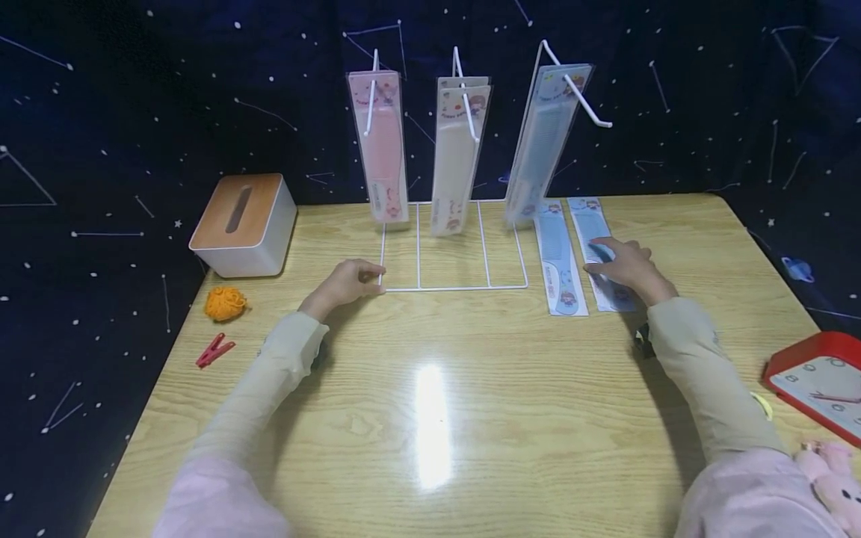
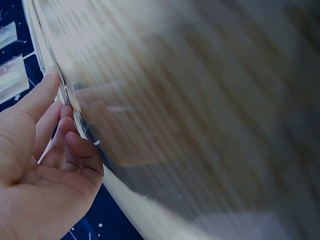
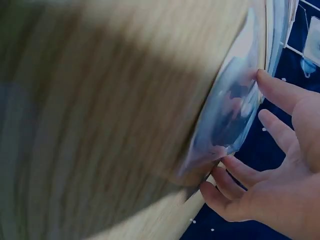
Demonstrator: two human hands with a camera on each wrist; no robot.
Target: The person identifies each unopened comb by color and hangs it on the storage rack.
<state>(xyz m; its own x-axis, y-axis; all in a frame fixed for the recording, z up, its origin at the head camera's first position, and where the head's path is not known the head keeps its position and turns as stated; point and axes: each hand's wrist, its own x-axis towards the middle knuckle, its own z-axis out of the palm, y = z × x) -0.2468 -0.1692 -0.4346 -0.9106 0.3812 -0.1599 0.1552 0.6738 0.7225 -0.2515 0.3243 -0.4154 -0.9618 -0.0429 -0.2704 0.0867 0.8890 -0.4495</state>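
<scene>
A white wire display rack [image 1: 454, 288] stands on the table, its hooks carrying packaged combs: pink [image 1: 386, 149], cream [image 1: 457, 161] and blue [image 1: 548, 149]. At its front left corner my left hand [image 1: 346, 284] holds the base wire with thumb and bent fingers. Right of the rack lie two blue combs in clear packets, the nearer one [image 1: 560, 261] bare of any hand. Over the outer packet [image 1: 590, 220] my right hand [image 1: 632, 270] spreads its thumb and fingers. The right wrist view shows its fingertips at the edges of this packet [image 3: 227, 110].
On the left are a wood-topped tissue box [image 1: 245, 224], an orange yarn ball [image 1: 225, 303] and a red clothespin [image 1: 214, 350]. A red clock [image 1: 821, 385] and a pink plush toy [image 1: 834, 482] are at the right edge. Dark star-patterned cloth [image 1: 168, 90] hangs behind.
</scene>
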